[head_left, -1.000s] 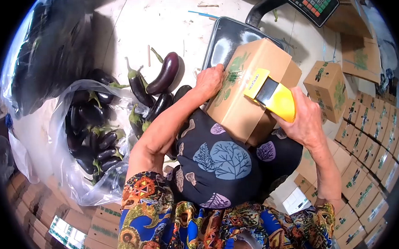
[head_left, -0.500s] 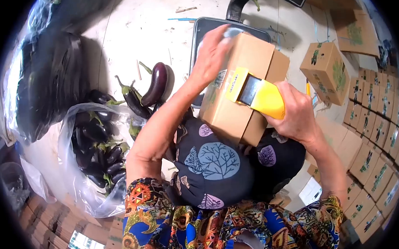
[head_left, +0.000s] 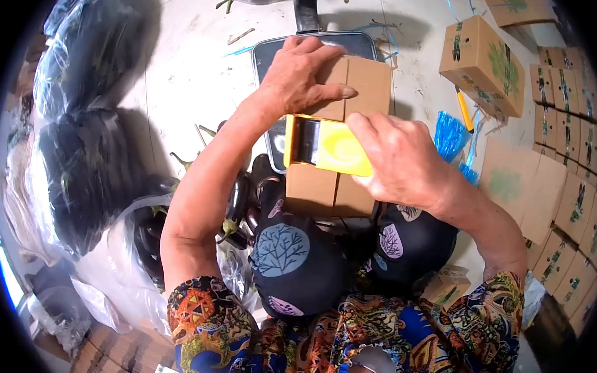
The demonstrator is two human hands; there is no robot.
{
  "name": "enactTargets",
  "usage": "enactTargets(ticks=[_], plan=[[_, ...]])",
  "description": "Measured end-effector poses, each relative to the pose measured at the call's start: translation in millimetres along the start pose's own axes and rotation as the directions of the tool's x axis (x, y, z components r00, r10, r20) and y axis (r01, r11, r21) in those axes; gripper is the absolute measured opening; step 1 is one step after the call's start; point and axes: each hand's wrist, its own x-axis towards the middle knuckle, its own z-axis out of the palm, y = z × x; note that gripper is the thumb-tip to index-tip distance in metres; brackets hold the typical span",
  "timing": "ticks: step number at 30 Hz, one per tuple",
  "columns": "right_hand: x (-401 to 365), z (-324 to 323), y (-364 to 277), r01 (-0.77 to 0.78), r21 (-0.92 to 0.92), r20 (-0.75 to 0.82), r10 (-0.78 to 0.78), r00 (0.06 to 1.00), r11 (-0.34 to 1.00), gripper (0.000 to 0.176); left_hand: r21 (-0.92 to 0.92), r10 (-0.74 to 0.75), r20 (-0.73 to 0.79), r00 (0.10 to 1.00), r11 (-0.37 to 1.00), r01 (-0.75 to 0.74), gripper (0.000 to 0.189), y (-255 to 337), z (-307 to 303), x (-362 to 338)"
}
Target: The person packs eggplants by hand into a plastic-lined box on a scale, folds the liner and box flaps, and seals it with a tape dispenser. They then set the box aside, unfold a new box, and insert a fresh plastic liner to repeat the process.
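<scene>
A cardboard box (head_left: 312,186) lies on the dark platform of a scale (head_left: 266,54), its flaps meeting along a seam. My left hand (head_left: 303,73) holds the far end of the box, fingers over its edge and thumb across the top near the seam. In my right hand (head_left: 404,155) is a yellow tape dispenser (head_left: 340,148), gripped at its right end and lying across the top of the box. Whether tape has stuck to the cardboard cannot be made out.
Eggplants (head_left: 239,196) lie left of the box, some partly hidden by my left arm. Plastic-wrapped bundles (head_left: 88,176) stand farther left. At right are a printed box (head_left: 483,65), a yellow cutter (head_left: 465,109), blue plastic strips (head_left: 448,136) and stacked boxes (head_left: 574,254).
The box has turned and settled flatter on the scale, its seam now facing up. My left hand has come down onto its far end. The tape dispenser has moved left in my right hand.
</scene>
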Motion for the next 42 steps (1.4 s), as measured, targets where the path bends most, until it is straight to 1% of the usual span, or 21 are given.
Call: enactTargets(ticks=[1,3,7,9,10,13,14,16,18,21,23,25,26,31,35,36,37,39,40,41,42], plan=[[2.6,0.5,-2.9,0.005,0.012,-0.014,-0.005,1.000,1.000,0.043,0.007,-0.016,0.033,0.999,1.000,0.016,0.066,-0.9,-5.2,-2.4],[7.5,2.4,-4.3,0.021,0.036,-0.045,-0.019,0.999,0.999,0.040,0.047,0.019,0.022,1.000,0.999,-0.020,0.069,-7.9,-5.3,-3.6],[5.6,-0.6,-6.3,-0.052,0.039,0.012,0.051,0.999,0.998,0.040,0.111,0.076,0.064,0.995,0.990,-0.082,0.068,-12.5,-8.9,7.7],[2.2,-2.2,-3.8,-0.046,0.082,0.008,0.046,0.999,0.996,0.041,0.148,0.069,0.077,0.995,0.986,-0.080,0.067,-10.8,-7.1,10.6],[3.4,-3.3,-2.6,-0.041,0.102,0.000,0.041,0.999,0.994,0.041,0.189,0.100,0.034,0.994,0.976,-0.105,0.066,-10.3,-5.2,9.7],[4.0,-4.0,-3.2,-0.011,0.044,0.029,0.010,1.000,0.999,0.043,0.132,0.109,0.016,0.994,0.985,-0.110,0.065,-11.7,-4.1,8.5],[3.5,-4.0,-0.7,-0.022,0.057,0.034,0.020,0.999,0.998,0.044,0.129,0.084,0.023,0.996,0.988,-0.086,0.063,-10.9,-3.7,7.6],[-7.6,-0.9,8.0,0.089,-0.015,-0.130,-0.090,0.987,0.996,0.045,0.135,0.043,0.036,0.998,0.990,-0.048,0.063,-9.8,-4.3,4.5],[-8.6,-2.5,12.6,-0.015,0.104,-0.006,0.016,1.000,0.994,0.050,0.154,0.018,0.028,0.999,0.988,-0.022,0.063,-11.3,1.9,4.1],[-16.3,-5.4,17.9,-0.036,0.064,0.016,0.035,0.999,0.997,0.055,0.205,0.043,-0.003,0.999,0.978,-0.042,0.065,-13.5,7.5,3.4],[-21.9,-5.4,21.4,-0.046,0.079,0.029,0.044,0.999,0.996,0.055,0.170,0.028,0.002,1.000,0.985,-0.028,0.065,-12.4,7.3,0.6],[-31.1,-11.0,30.2,-0.065,0.056,0.034,0.063,0.997,0.996,0.054,0.150,0.038,-0.020,0.999,0.988,-0.034,0.065,-14.0,8.1,0.5],[-39.1,-10.5,42.3,-0.064,0.125,0.028,0.060,0.998,0.990,0.054,0.174,0.029,0.002,1.000,0.984,-0.028,0.065,-16.0,9.2,1.4],[-86.3,-3.8,87.6,-0.128,0.064,-0.029,0.130,0.991,0.990,0.051,0.175,-0.002,0.022,1.000,0.985,-0.002,0.068,-7.8,5.1,5.7],[-122.8,32.8,124.5,-0.140,0.109,-0.073,0.148,0.986,0.984,0.048,0.118,0.028,0.001,1.000,0.993,-0.028,0.069,-13.6,5.6,1.0],[-129.4,47.4,130.6,-0.174,0.144,-0.083,0.188,0.979,0.974,0.051,0.121,0.006,0.080,0.997,0.993,-0.015,0.068,-12.4,1.4,0.5],[-125.6,56.7,131.1,-0.171,0.169,-0.068,0.185,0.980,0.971,0.052,-0.044,-0.035,-0.020,0.999,0.998,0.034,0.071,-13.0,1.4,-3.9],[-111.7,77.0,131.3,-0.166,0.232,-0.041,0.180,0.983,0.959,0.055,-0.366,-0.157,-0.182,0.971,0.927,0.081,0.076,-15.1,8.1,-22.8],[-105.8,86.7,133.8,-0.147,0.268,-0.058,0.168,0.984,0.952,0.056,-0.492,-0.322,-0.119,0.939,0.841,0.226,0.072,-12.0,5.8,-39.5],[-100.1,88.6,132.1,-0.135,0.285,-0.082,0.165,0.983,0.949,0.056,-0.759,-0.569,-0.066,0.820,0.562,0.329,0.063,-16.9,20.7,-58.8],[-95.0,90.0,128.0,-0.124,0.302,-0.099,0.160,0.982,0.945,0.056,-0.874,-0.654,0.126,0.746,0.282,0.395,0.060,4.1,18.7,-69.3]])
